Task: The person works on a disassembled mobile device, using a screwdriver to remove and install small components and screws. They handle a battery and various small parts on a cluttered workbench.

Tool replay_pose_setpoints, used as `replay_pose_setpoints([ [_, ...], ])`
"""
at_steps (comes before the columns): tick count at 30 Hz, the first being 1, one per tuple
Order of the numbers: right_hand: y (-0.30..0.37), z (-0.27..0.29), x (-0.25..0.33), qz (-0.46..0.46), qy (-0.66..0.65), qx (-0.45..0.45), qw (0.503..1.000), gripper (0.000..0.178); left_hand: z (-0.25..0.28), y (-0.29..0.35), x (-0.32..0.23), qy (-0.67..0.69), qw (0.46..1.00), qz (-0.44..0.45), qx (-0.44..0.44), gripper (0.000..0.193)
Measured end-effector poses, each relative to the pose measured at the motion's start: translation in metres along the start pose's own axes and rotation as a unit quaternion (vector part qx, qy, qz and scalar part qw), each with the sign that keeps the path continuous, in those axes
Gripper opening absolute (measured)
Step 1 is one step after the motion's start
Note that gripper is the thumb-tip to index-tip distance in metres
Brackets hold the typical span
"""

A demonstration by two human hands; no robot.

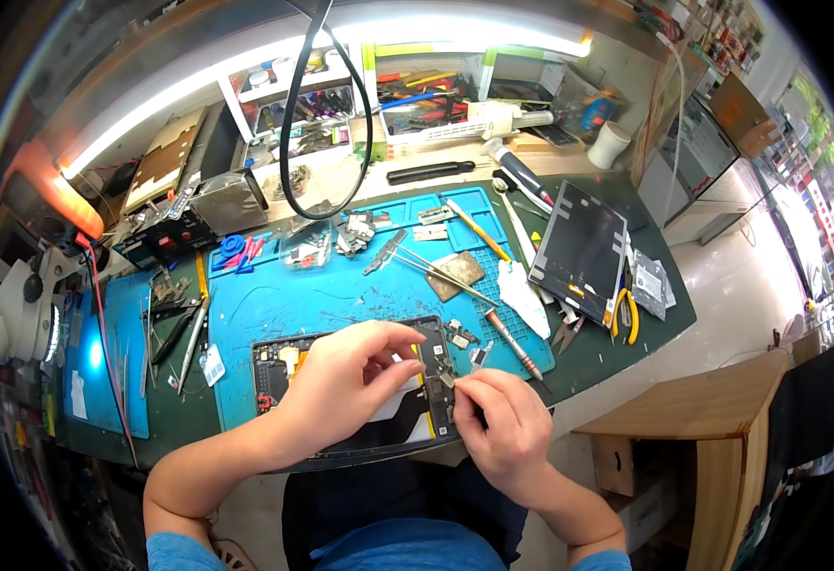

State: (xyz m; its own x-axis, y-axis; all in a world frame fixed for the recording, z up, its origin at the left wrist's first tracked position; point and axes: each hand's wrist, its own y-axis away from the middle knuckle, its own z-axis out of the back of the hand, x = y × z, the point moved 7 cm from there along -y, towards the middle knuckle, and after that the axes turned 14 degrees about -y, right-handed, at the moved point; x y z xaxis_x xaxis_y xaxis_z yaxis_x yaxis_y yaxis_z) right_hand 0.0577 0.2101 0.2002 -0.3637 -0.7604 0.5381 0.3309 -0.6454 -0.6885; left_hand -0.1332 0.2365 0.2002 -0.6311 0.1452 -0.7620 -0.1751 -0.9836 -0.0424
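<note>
An opened tablet [407, 430] lies at the bench's near edge, its inner parts and battery area exposed. My left hand [346, 381] hovers over its middle, thumb and forefinger apart with nothing visible between them. It hides much of the tablet's inside. At the tablet's right end, my right hand [505, 419] pinches a small silvery part [446, 379], close to the frame. Whether that part is still attached cannot be made out. Just beyond lie small loose circuit pieces [459, 333].
A blue work mat [284, 295] carries tweezers [441, 273], a screwdriver [514, 344] and a metal plate [455, 276]. To the right are a black screen panel [581, 249] and yellow-handled pliers [625, 314]. A black cable loop [371, 143] hangs above; an orange multimeter [50, 195] stands left.
</note>
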Motion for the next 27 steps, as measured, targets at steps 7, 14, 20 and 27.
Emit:
replay_pose_setpoints([
  [7,0.005,-0.005,0.002,-0.028,0.018,0.005,0.999,0.028,-0.005,0.007,-0.003,-0.132,0.984,-0.114,-0.019,0.029],
  [14,0.006,-0.01,0.011,-0.078,0.047,0.015,0.996,0.027,-0.009,0.007,-0.006,-0.158,0.971,-0.171,-0.055,0.02],
  [20,0.01,-0.01,0.014,-0.093,0.043,0.022,0.994,0.028,-0.009,0.004,-0.011,-0.186,0.953,-0.238,-0.037,0.026],
  [27,0.012,-0.009,0.011,-0.103,0.019,0.028,0.994,0.028,-0.013,0.003,-0.019,-0.251,0.913,-0.319,-0.04,0.028],
])
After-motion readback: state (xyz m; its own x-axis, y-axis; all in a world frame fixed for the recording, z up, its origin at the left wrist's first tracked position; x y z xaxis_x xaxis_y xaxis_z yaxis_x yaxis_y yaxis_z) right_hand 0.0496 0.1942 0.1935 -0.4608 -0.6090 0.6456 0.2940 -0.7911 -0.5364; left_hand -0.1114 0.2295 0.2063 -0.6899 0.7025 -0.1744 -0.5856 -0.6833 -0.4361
